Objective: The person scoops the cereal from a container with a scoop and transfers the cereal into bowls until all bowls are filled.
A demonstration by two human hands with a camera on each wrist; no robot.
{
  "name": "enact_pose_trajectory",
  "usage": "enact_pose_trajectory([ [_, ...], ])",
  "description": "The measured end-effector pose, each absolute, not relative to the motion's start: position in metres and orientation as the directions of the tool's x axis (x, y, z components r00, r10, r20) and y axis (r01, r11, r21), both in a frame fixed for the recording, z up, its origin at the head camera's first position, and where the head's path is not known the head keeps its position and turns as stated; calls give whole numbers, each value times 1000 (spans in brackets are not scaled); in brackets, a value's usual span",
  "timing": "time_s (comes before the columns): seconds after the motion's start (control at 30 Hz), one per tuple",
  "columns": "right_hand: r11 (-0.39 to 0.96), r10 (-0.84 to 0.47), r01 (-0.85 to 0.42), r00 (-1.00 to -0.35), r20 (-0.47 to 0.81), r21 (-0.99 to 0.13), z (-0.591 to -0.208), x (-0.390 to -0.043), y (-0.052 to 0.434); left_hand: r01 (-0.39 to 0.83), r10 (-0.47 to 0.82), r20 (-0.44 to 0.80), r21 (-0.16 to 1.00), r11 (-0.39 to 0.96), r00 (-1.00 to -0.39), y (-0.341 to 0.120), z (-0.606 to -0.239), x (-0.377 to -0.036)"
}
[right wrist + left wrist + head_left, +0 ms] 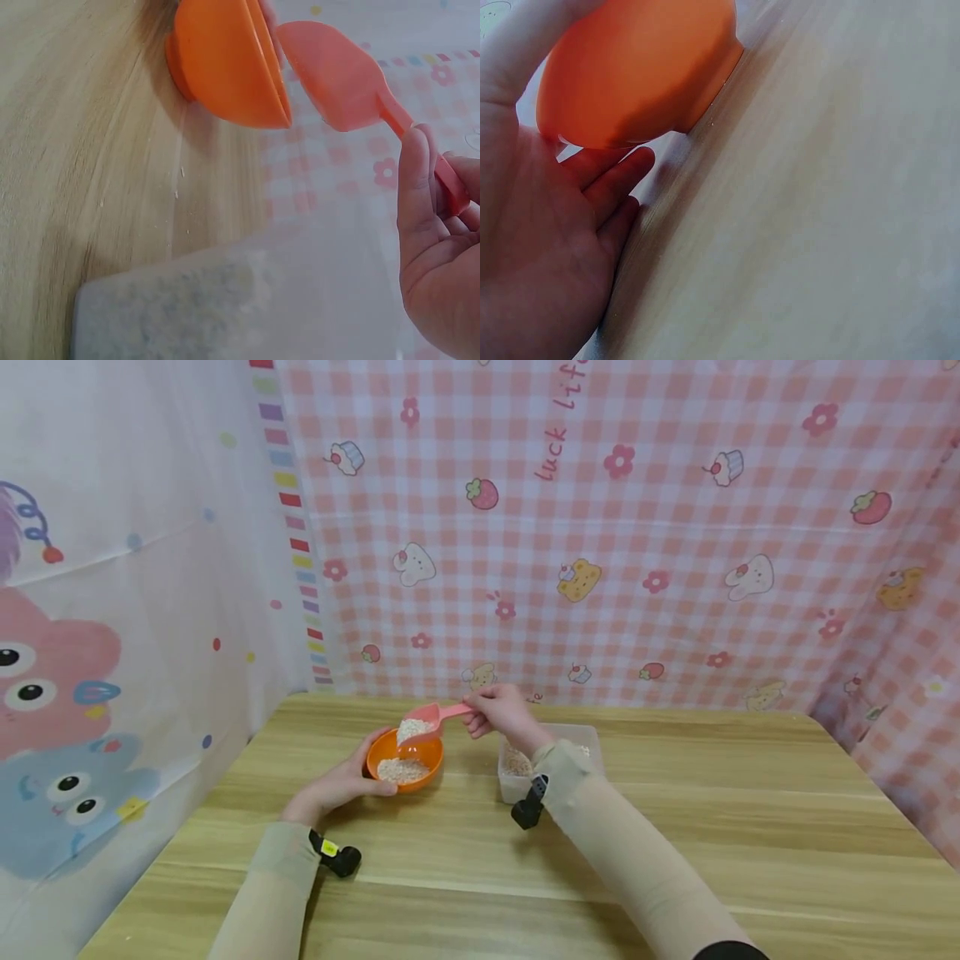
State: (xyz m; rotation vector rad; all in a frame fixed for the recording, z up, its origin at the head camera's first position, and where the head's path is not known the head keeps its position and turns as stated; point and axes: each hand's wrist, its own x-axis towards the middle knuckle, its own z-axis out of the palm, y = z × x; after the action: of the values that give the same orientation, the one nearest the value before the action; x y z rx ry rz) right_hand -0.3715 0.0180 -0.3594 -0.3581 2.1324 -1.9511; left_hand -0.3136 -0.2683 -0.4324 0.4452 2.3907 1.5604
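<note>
Scoop (427, 718) (pink, grain-filled) gripped by right hand (501, 710) points left, tipped over left-hand-held (337, 785) bowl (405, 762).

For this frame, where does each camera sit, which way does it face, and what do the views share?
Head: worn on the head, looks forward and down at the wooden table; both sleeved forearms, left hand and right hand show.
Left wrist: low beside the table, faces the orange bowl; palm and fingers show.
Right wrist: faces the pink scoop held at the bowl's rim, above the clear container; thumb and fingers show.
Shared: all three show the orange bowl and table.
</note>
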Motion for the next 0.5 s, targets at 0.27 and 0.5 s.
enact_pose_trajectory([
  [0.27, 150, -344, -77, -939, 21, -986, -360, -370, 11, 134, 396, -26, 919, 371, -918, -269, -434, -316],
  [0.5, 200, -373, -132, -927, 49, -971, -361, -368, 7, 140, 398, -26, 914, 382, -917, -270, -435, -316],
])
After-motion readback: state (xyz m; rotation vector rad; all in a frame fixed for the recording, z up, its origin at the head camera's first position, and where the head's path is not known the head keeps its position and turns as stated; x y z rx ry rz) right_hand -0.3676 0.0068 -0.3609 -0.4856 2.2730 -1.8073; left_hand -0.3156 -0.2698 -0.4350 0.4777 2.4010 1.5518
